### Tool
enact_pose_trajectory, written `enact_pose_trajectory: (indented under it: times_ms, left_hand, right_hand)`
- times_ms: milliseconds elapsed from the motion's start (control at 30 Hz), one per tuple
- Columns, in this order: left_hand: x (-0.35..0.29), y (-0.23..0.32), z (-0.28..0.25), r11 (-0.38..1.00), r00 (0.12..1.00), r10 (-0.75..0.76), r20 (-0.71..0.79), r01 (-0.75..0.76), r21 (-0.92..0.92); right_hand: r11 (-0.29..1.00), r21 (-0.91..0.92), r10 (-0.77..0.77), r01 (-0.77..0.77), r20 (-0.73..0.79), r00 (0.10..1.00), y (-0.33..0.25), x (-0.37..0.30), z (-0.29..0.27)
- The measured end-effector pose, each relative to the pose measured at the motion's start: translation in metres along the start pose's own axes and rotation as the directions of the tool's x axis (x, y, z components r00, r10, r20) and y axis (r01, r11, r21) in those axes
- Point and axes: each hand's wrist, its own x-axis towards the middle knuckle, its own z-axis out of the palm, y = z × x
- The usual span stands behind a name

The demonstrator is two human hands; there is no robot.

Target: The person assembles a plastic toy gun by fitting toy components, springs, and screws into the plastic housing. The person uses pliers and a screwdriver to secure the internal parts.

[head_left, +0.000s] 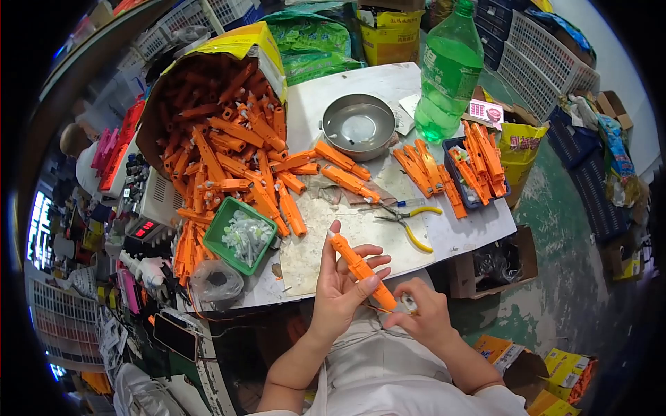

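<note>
From where I stand, the likeliest mishap is a drop: the left hand (340, 291) grasps one orange plastic casing (362, 269) between thumb and fingers, just off the table's (479, 239) front edge and over the lap, while the right hand (427, 315) pinches a small pale piece (409, 303) at its lower end; too hard a push there could twist the casing loose or make the piece slip. An elbow knock might also upset the green tray (232, 262) of small clear plastic parts by the front edge's left end, since loose casings crowd it. They spill from a cardboard box (267, 50) tipped toward the table at the left edge. More fill the dark blue bin (487, 202) on the right edge; the metal bowl (362, 130) near the far edge looks nearly bare, and the green bottle (452, 66) on the right edge holds liquid
</note>
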Motion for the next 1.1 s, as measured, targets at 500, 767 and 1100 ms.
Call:
enact_pose_trajectory:
  times_ms: [500,767,1100]
  left_hand:
    - [0.014,0.006,-0.012,0.983,0.993,0.076,0.095,-0.09,0.157]
    - [0.033,-0.029,-0.045,0.661,0.89,0.456,0.001,-0.34,0.669]
    - [0.028,-0.049,-0.066,0.627,0.872,0.476,-0.111,-0.247,0.739]
  right_hand:
    - [0.989,-0.13,-0.062,0.068,0.044,0.997,-0.001,0.025,0.017]
    - [0.939,-0.345,-0.057,-0.017,-0.203,0.978,0.041,0.086,0.003]
    - [0.837,-0.52,0.139,-0.169,-0.096,0.986,0.073,0.143,0.006]
